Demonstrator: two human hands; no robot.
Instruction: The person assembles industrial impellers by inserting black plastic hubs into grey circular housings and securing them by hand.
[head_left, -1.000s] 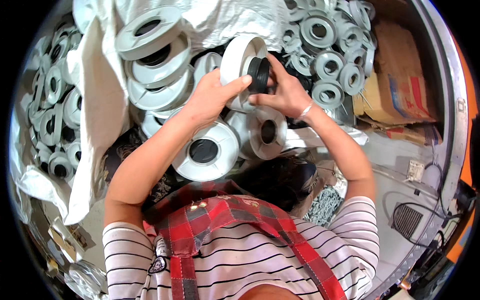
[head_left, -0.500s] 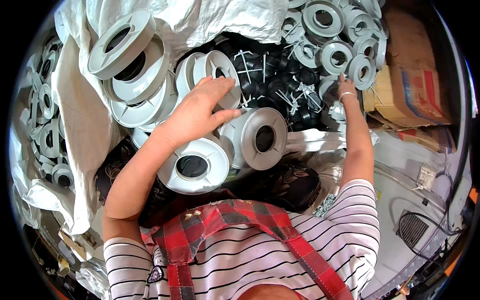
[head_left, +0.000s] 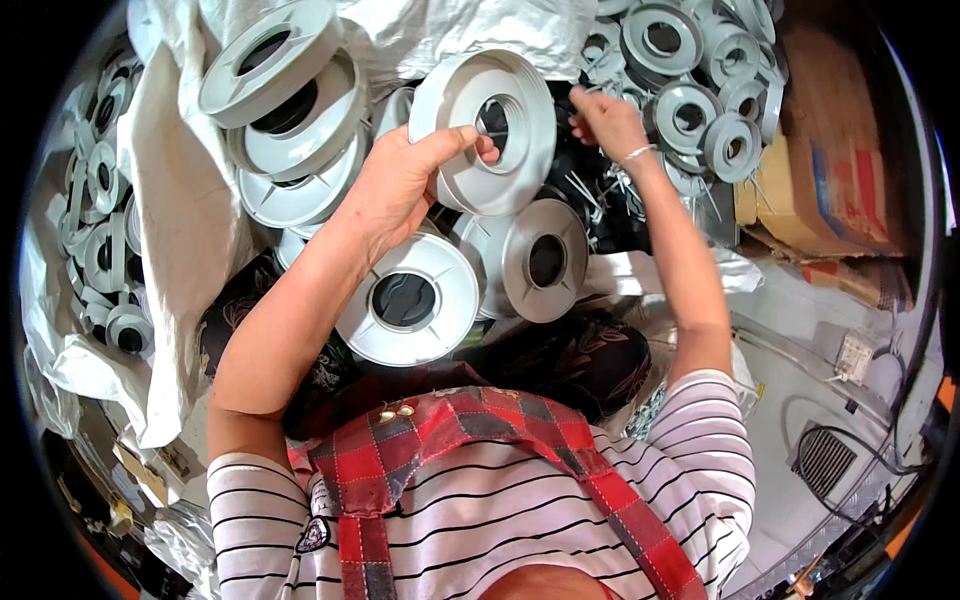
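Observation:
My left hand [head_left: 405,175] grips a grey plastic flanged ring [head_left: 450,185], raised with its wide hollow side facing me; my fingertips show through the centre hole. Below it sit two more grey flanged rings, one lying face up [head_left: 455,290] and one tilted [head_left: 580,265], each with black in its hole. To the right, my right hand [head_left: 612,128] is closed above a heap of black round parts and white plastic sticks [head_left: 583,190]. Its fingers curl together, and whatever they may hold is too small or hidden to make out.
Large grey rings [head_left: 300,135] are stacked at the left beside white woven sacking [head_left: 185,180]. Several smaller grey rings [head_left: 733,147] pile up at the far right, next to a cardboard box [head_left: 830,150]. A cable [head_left: 800,425] lies on the floor at the lower right.
My left hand has lifted a grey flanged ring off the pile and turned it toward me. My right hand has moved left from the small grey rings to above the black parts.

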